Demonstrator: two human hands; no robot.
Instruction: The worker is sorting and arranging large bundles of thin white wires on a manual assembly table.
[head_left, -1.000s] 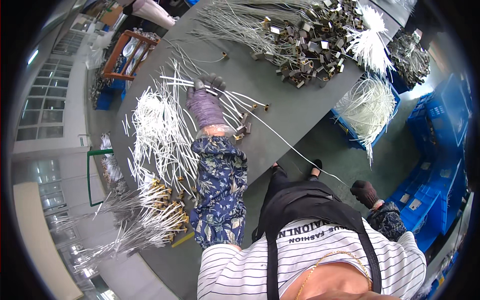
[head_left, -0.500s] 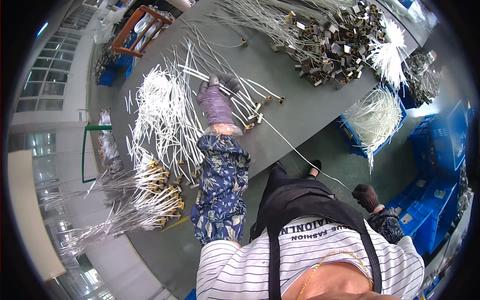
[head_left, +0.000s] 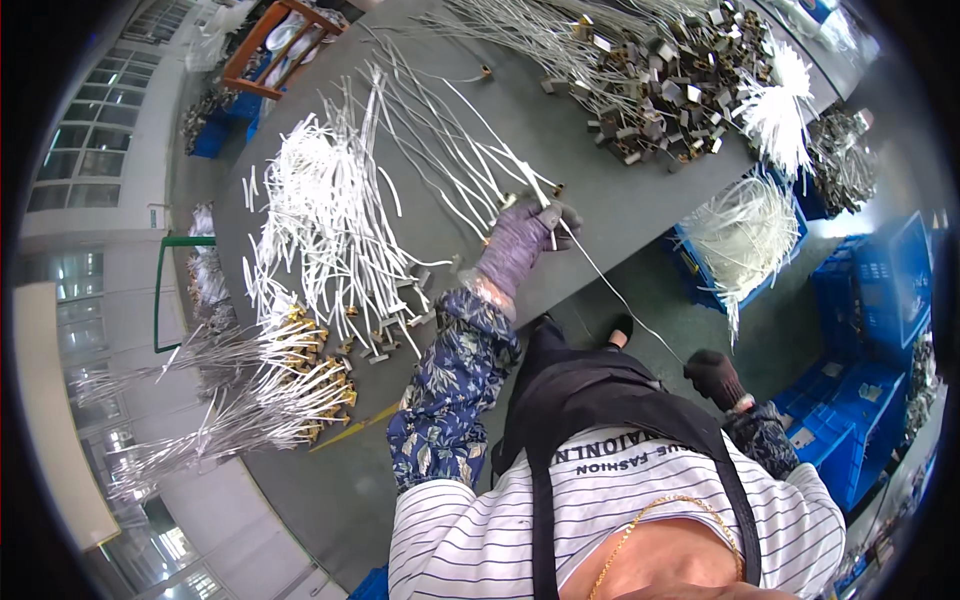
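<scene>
My left hand (head_left: 522, 238), in a purple-grey glove, is over the near edge of the grey table (head_left: 590, 215). Its thumb and fingers are closed on short white tubes (head_left: 541, 184). Beside it lie small metal-ended pieces (head_left: 508, 201) with pale wires (head_left: 425, 140) stretching toward the far side; the hand partly covers these ends. A thin white wire (head_left: 622, 298) runs from by the left fingers, off the table, down to my right hand (head_left: 712, 377). That hand, in a dark glove, is closed on the wire's end, low at the right of my body.
Loose white tubes (head_left: 318, 215) lie in a heap on the left of the table, with brass-ended wire bundles (head_left: 300, 385) nearer. A large pile of metal-ended wires (head_left: 660, 90) covers the far right. Blue crates (head_left: 845, 400) stand right; one beside the table holds white strands (head_left: 745, 240).
My left hand has moved right and nearer, from over the pale wires to the metal ends by the table edge. My right hand has shifted slightly left and up, still holding the wire.
</scene>
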